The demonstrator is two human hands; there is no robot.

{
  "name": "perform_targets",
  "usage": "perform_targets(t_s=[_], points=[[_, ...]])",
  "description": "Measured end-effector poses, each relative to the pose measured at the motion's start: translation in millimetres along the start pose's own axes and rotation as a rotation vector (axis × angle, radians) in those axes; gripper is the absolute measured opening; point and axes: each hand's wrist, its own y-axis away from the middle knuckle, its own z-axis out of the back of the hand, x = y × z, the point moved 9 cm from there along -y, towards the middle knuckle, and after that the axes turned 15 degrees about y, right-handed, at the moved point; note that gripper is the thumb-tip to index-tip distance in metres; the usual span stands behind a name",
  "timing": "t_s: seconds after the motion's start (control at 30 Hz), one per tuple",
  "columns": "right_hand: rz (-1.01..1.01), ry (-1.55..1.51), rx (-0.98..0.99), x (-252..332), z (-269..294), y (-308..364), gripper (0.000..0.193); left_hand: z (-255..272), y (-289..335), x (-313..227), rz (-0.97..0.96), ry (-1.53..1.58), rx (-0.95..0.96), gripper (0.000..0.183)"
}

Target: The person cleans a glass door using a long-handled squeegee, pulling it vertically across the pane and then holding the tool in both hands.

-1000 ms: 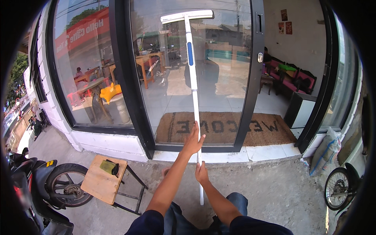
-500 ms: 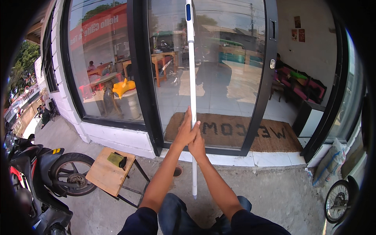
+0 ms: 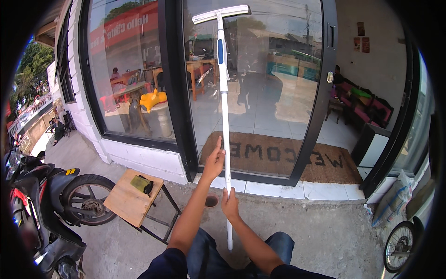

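A long white pole squeegee (image 3: 226, 118) stands nearly upright before the glass sliding door (image 3: 274, 107). Its wide white head (image 3: 234, 12) is high in front of the pane; whether it touches the glass I cannot tell. My right hand (image 3: 230, 204) is wrapped round the lower part of the pole. Higher up, my left hand (image 3: 215, 160) lies along the pole's left side, index finger stretched upward and thumb near the shaft. No fingers of it show round the pole's far side. Below my right hand the pole's end hangs between my knees.
To the left, a wooden-topped stool (image 3: 118, 202) bears a green cloth-like item (image 3: 140, 184). A motorbike (image 3: 42, 200) stands beyond it. Behind the door lies a brown doormat (image 3: 260, 156). A filled sack (image 3: 392, 200) and a spoked wheel (image 3: 400, 246) are at the right.
The squeegee has come down in view, so its head now shows. My right hand has slid lower on the pole, apart from the left hand, which stays near its middle.
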Motion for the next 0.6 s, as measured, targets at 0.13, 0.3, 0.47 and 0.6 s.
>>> perform_targets(t_s=[0.13, 0.3, 0.47, 0.6], points=[[-0.082, 0.052, 0.085, -25, -13, 39, 0.024, -1, 23, 20, 0.084, -0.046, -0.001, 0.058], [-0.025, -0.045, 0.069, 31, -14, -8, 0.028, 18, 21, 1, 0.027, -0.05, -0.027, 0.059], [0.102, -0.05, -0.042, 106, 12, -92, 0.032, 50, -5, -32, -0.04, 0.11, -0.082, 0.06], [0.074, -0.036, -0.043, 94, 16, -81, 0.033, 50, -5, -37, 0.074, 0.185, -0.111, 0.063]])
